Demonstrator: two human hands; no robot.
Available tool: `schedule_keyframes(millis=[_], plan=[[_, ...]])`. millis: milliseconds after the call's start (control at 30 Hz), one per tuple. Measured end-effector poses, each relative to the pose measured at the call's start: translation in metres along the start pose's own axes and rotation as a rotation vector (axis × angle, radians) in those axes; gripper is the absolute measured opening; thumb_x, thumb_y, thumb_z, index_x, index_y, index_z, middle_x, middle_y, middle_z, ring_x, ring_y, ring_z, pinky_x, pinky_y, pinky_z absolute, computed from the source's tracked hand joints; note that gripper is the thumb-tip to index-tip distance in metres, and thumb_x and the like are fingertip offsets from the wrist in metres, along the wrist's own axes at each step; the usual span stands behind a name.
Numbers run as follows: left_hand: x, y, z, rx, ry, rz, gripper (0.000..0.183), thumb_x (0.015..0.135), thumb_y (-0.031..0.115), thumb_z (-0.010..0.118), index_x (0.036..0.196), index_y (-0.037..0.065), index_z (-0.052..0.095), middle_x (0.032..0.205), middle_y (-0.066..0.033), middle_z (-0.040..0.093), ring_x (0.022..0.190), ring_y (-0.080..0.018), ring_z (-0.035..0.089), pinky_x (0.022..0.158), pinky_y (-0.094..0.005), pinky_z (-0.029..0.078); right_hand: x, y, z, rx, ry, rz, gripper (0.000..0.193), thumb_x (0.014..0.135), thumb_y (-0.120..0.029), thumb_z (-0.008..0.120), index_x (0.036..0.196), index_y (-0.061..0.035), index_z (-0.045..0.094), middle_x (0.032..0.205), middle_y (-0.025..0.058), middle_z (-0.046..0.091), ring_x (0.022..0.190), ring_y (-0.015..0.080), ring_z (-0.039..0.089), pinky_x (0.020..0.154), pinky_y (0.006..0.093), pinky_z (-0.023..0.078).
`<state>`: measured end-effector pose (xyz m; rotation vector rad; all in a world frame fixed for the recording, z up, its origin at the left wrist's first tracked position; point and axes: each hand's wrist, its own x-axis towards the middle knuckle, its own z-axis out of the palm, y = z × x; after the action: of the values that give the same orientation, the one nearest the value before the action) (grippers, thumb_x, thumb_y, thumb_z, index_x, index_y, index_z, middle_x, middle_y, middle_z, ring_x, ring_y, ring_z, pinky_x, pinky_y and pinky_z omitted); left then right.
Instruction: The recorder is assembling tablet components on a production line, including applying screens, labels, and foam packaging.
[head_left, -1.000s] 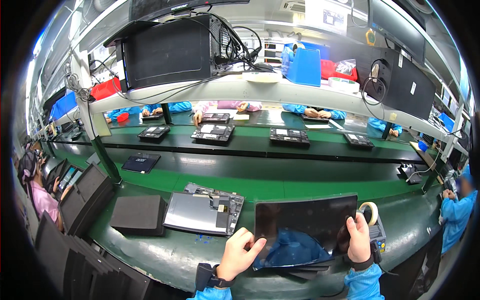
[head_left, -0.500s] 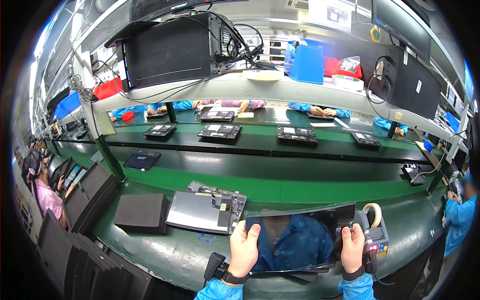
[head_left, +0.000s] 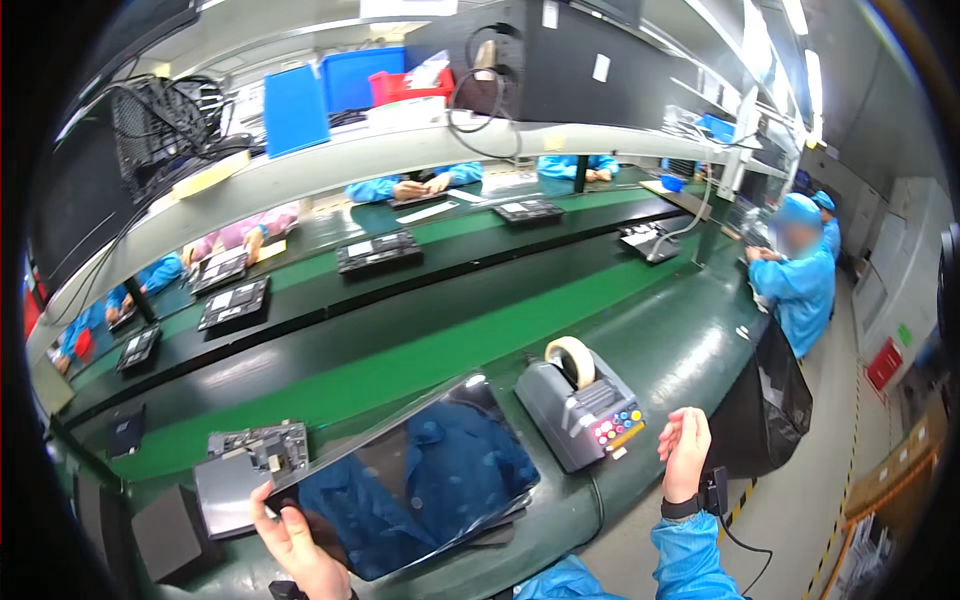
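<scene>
A glossy dark screen panel with clear film along its edges lies tilted before me, reflecting a blue garment. My left hand grips its left end, thumb on the front near the corner. Away from the panel, my right hand is raised with its fingers loosely bent and nothing visible in them. Between the panel and that hand stands a grey tape dispenser with coloured buttons, carrying a roll of cream tape. Beyond my left hand are a silver plate and an opened device chassis.
A black foam block sits at the lower left. Opened laptop bases line the belt, with co-workers' hands behind. A person in blue stands at the right, near a black bag. A shelf crosses above.
My right hand has let go of the panel and moved right, beyond the tape dispenser. The panel has tilted, its left end lower, still in my left hand. The view has swung right.
</scene>
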<state>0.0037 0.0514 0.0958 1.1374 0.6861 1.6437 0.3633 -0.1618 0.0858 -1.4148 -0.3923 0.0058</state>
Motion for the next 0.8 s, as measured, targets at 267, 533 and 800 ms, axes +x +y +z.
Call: schedule_keyframes(millis=[267, 533, 800], plan=[[-0.009, -0.007, 0.01, -0.098, 0.02, 0.012, 0.034, 0.096, 0.015, 0.053, 0.128, 0.013, 0.043, 0.072, 0.0086, 0.042, 0.056, -0.0002, 0.036, 0.049, -0.0152, 0.026, -0.042, 0.056, 0.005, -0.056, -0.198, 0.452, 0.034, 0.095, -0.032, 0.051, 0.099, 0.0017, 0.056, 0.088, 0.0127, 0.066, 0.061, 0.0142, 0.062, 0.044, 0.0257, 0.048], [-0.025, 0.01, 0.008, 0.047, -0.085, -0.061, 0.028, 0.092, 0.007, 0.055, 0.12, 0.006, 0.047, 0.097, 0.0026, 0.049, 0.07, -0.0026, 0.041, 0.06, -0.0166, 0.033, -0.003, -0.048, -0.005, -0.425, -0.183, -0.301, 0.016, 0.092, -0.013, 0.054, 0.081, -0.002, 0.053, 0.069, 0.0035, 0.056, 0.06, 0.0083, 0.051, 0.053, 0.0264, 0.044], [-0.036, 0.031, 0.026, -0.006, -0.192, -0.068, 0.031, 0.091, 0.002, 0.057, 0.121, 0.004, 0.048, 0.101, -0.002, 0.054, 0.083, -0.0064, 0.051, 0.074, -0.0196, 0.042, -0.052, -0.181, 0.168, -0.465, -1.382, -1.352, 0.019, 0.079, -0.018, 0.065, 0.075, -0.0066, 0.05, 0.071, 0.0079, 0.046, 0.065, 0.0253, 0.052, 0.058, 0.0354, 0.043]])
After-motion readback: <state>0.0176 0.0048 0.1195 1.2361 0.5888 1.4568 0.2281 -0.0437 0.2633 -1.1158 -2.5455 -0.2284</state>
